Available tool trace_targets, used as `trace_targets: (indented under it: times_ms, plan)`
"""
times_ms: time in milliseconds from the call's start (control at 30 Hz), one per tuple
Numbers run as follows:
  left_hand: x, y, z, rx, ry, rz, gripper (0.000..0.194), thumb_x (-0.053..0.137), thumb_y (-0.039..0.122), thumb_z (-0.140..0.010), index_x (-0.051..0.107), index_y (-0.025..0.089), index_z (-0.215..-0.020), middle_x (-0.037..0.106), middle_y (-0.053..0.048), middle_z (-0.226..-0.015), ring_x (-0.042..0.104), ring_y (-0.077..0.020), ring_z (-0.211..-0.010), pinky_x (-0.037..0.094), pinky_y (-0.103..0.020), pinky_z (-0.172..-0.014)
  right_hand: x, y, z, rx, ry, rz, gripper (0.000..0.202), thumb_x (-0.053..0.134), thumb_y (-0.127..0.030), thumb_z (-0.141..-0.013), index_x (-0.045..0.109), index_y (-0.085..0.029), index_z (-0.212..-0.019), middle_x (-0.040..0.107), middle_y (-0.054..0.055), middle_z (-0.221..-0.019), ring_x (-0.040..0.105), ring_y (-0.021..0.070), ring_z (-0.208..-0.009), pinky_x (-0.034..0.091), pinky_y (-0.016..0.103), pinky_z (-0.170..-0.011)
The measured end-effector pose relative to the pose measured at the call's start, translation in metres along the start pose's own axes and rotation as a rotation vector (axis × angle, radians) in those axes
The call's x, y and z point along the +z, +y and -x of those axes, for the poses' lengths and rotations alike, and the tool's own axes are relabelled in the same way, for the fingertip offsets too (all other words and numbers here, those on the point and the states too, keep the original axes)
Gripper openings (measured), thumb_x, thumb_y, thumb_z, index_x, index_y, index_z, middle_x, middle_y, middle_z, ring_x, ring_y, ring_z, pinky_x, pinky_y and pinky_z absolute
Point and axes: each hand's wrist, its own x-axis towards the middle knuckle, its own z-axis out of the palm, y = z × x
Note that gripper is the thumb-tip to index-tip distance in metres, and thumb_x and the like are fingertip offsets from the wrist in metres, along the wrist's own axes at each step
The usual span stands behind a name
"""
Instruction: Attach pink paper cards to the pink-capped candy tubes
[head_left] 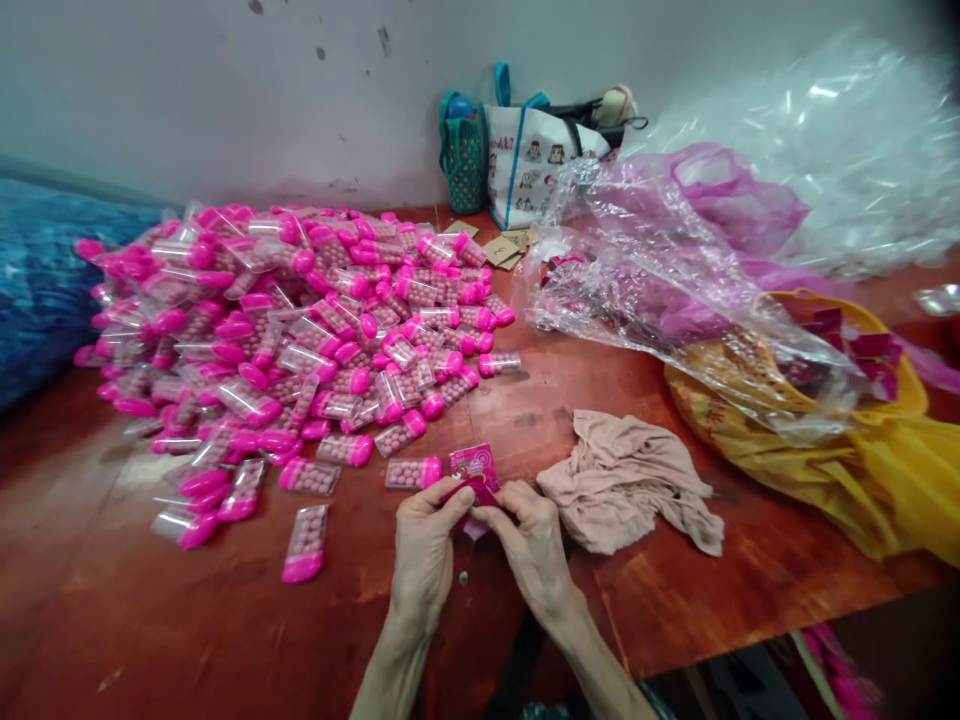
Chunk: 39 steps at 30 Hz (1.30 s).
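Note:
Between my two hands is a small pink printed card [477,462], with a darker magenta fold at the fingertips; whether fold and card are one piece I cannot tell. My left hand [426,545] pinches its left side with thumb and forefinger. On the right side, my right hand [534,545] grips it the same way. Just beyond my left fingers lies a clear tube of pink balls with a pink cap [413,472]. A large heap of such pink-capped tubes [300,330] spreads to the left. One single tube [305,543] lies nearer me.
A crumpled beige cloth [634,485] lies right of my hands. Beyond it are a yellow bag [795,470] with magenta pieces inside and clear plastic wrap [622,270]. Brown cards [504,250], a white tote bag [536,165] and a green bottle holder [463,165] stand or lie toward the wall.

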Motion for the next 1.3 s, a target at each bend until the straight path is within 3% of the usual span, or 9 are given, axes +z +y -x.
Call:
trace_targets:
  times_ms: [200,300,767,900,1033,1133,1300]
  plan:
    - [-0.002,-0.002,-0.007,-0.062,0.029,0.032,0.023,0.080,0.013,-0.042,0.067,0.010,-0.061,0.066,-0.003,-0.056,0.058,-0.0108,-0.050,0.048,-0.021,-0.051,0.001,0.003,-0.002,-0.202,-0.018,0.131,0.022,0.049,-0.013,-0.084,0.056,-0.018,-0.064,0.055,0.001,-0.065,0.047,0.0153,-0.064,0.037,0.025,-0.057]
    - [0.000,-0.003,-0.006,-0.050,0.040,0.046,0.023,0.080,0.014,-0.041,0.066,0.010,-0.059,0.066,-0.002,-0.055,0.057,-0.0088,-0.048,0.047,-0.018,-0.049,0.000,0.001,0.000,-0.230,-0.025,0.156,0.020,0.047,-0.015,-0.086,0.056,-0.017,-0.068,0.055,0.002,-0.066,0.047,0.0164,-0.065,0.037,0.026,-0.058]
    - [0.012,-0.005,0.008,0.015,0.040,0.077,0.021,0.078,0.013,-0.046,0.062,0.011,-0.060,0.062,0.002,-0.052,0.053,-0.0058,-0.044,0.044,-0.015,-0.045,0.000,-0.005,0.007,-0.160,0.002,0.101,0.026,0.043,-0.018,-0.088,0.049,-0.018,-0.063,0.052,0.001,-0.066,0.046,0.0152,-0.064,0.035,0.026,-0.057]
    - [0.011,-0.001,0.006,0.033,0.033,0.062,0.020,0.078,0.013,-0.047,0.062,0.011,-0.060,0.063,0.001,-0.053,0.054,-0.0069,-0.045,0.044,-0.015,-0.045,-0.004,-0.006,0.005,-0.028,-0.071,-0.090,0.005,0.062,-0.021,-0.077,0.059,-0.017,-0.075,0.058,0.000,-0.072,0.051,0.0142,-0.068,0.038,0.023,-0.061]
    - [0.010,0.000,0.006,0.042,0.023,0.046,0.019,0.077,0.013,-0.047,0.062,0.011,-0.058,0.062,0.001,-0.052,0.053,-0.0064,-0.045,0.043,-0.015,-0.044,0.000,-0.004,0.004,0.082,-0.052,-0.290,0.008,0.064,-0.022,-0.074,0.061,-0.016,-0.069,0.055,-0.004,-0.062,0.048,0.0109,-0.058,0.037,0.020,-0.053]
    - [0.008,-0.002,0.006,0.039,0.016,0.040,0.019,0.077,0.014,-0.048,0.061,0.010,-0.056,0.061,0.002,-0.051,0.053,-0.0062,-0.045,0.043,-0.015,-0.045,0.003,-0.002,0.004,0.078,-0.036,-0.298,0.016,0.059,-0.019,-0.078,0.060,-0.016,-0.063,0.052,-0.004,-0.059,0.047,0.0105,-0.057,0.036,0.020,-0.053]
    - [0.002,-0.002,0.009,0.097,0.037,0.025,0.017,0.076,0.014,-0.052,0.062,0.011,-0.061,0.062,0.002,-0.057,0.056,-0.0067,-0.052,0.047,-0.015,-0.052,-0.002,-0.006,0.005,-0.025,-0.084,-0.142,0.017,0.049,-0.014,-0.085,0.064,-0.018,-0.076,0.058,0.000,-0.072,0.052,0.0140,-0.069,0.039,0.023,-0.063]
